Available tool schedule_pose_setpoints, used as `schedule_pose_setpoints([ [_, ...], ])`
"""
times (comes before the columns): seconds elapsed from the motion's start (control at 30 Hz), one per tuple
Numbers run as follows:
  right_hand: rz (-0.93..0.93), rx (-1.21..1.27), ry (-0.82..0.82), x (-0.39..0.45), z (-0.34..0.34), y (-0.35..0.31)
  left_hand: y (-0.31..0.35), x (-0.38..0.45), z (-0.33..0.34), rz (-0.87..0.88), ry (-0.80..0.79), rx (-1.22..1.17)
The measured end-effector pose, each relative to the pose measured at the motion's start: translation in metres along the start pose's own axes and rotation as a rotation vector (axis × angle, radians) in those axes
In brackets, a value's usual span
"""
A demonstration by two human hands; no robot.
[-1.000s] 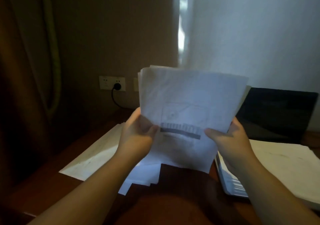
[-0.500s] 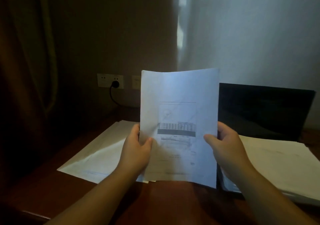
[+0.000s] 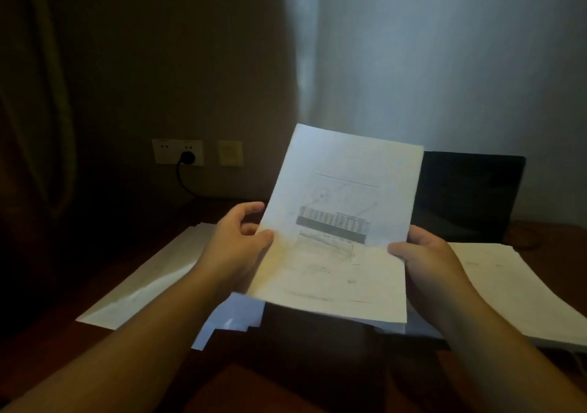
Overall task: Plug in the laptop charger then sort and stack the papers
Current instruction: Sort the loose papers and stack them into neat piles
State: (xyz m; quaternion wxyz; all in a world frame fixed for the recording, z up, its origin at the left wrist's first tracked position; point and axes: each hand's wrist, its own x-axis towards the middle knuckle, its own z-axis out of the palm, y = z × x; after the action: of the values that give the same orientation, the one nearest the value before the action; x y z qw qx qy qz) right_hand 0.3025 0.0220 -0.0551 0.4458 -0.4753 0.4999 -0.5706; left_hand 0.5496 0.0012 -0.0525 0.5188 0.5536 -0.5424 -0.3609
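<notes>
Held above the dark wooden table (image 3: 317,365), in front of the laptop (image 3: 470,196): a bundle of white papers (image 3: 343,228), tilted with the top edge leaning right, the front sheet printed with a thin rule, a faint diagram, a dark-banded data table and blurred lines lower down, text too soft to read. Pinched at the left edge by the left hand (image 3: 236,247), thumb on the front, fingers curled behind. Gripped at the right edge by the right hand (image 3: 425,260), thumb on the face of the sheet, fingers hidden behind. Left of the laptop, flat on the table, a spread of white sheets (image 3: 143,285); lower, bluish offset sheets (image 3: 228,320) under the held bundle. Right of the bundle, across the laptop base, another white pile (image 3: 514,289). On the wall left of the laptop, a black charger plug (image 3: 187,157) seated in a white outlet (image 3: 165,151), cable dropping from it.
</notes>
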Motion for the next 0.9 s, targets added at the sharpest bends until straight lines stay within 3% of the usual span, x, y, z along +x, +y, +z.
schedule_pose_setpoints([
  [0.1,0.016,0.045,0.104,-0.011,-0.017,0.004,0.008,-0.012,0.012,-0.139,-0.14,-0.229],
  [0.27,-0.002,0.121,0.358,-0.028,-0.046,0.014,0.016,-0.042,0.053,-0.285,-0.209,-0.492],
  [0.47,-0.017,0.261,0.508,-0.04,-0.066,0.018,0.024,-0.07,0.111,-0.292,-0.384,-0.358],
  [0.63,-0.016,0.252,0.599,-0.042,-0.077,0.026,0.037,-0.075,0.142,-0.379,-0.319,-0.324],
  [0.77,-0.005,0.278,0.578,-0.042,-0.079,0.031,0.03,-0.062,0.161,-0.187,-0.296,-0.063],
  [0.9,0.034,0.287,0.553,-0.039,-0.081,0.036,0.022,-0.046,0.169,-0.106,-0.281,0.029],
])
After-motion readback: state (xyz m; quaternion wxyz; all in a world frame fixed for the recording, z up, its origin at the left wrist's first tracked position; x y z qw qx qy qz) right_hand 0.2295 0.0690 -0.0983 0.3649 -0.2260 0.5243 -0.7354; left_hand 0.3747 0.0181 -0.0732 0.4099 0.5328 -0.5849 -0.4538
